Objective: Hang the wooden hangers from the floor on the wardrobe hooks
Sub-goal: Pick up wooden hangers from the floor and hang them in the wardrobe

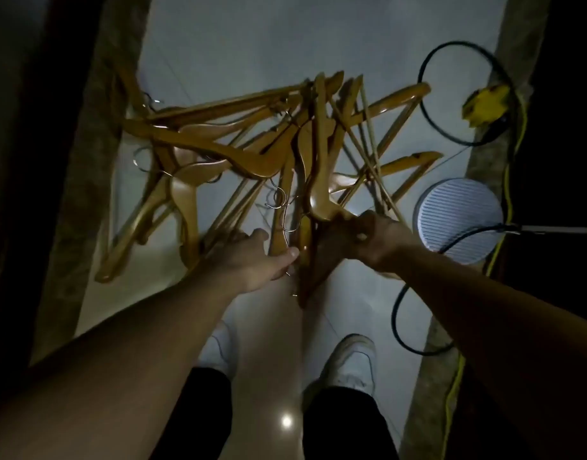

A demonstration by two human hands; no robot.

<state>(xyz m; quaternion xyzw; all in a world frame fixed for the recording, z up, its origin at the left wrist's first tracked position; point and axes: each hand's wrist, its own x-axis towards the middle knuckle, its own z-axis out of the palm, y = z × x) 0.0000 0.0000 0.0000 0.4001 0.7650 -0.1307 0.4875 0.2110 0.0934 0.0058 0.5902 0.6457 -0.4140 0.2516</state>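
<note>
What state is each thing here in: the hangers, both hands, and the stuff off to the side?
Hanger pile: tangled heap lying on the floor.
Held hanger: raised on edge, gripped by the right hand.
Right hand: fingers curled round the held hanger.
Left hand: thumb touching that hanger; grip unclear.
Black cable: looped on the floor.
Round white disc: lying flat, cable across it.

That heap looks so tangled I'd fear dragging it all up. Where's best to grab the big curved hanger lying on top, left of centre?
Probably at the neck, where its two wooden arms meet. The top hanger lies over the other hangers, with that bend pointing toward the person. Come from above on the near side and lift straight up, clear of the wire hooks beside it.
</note>
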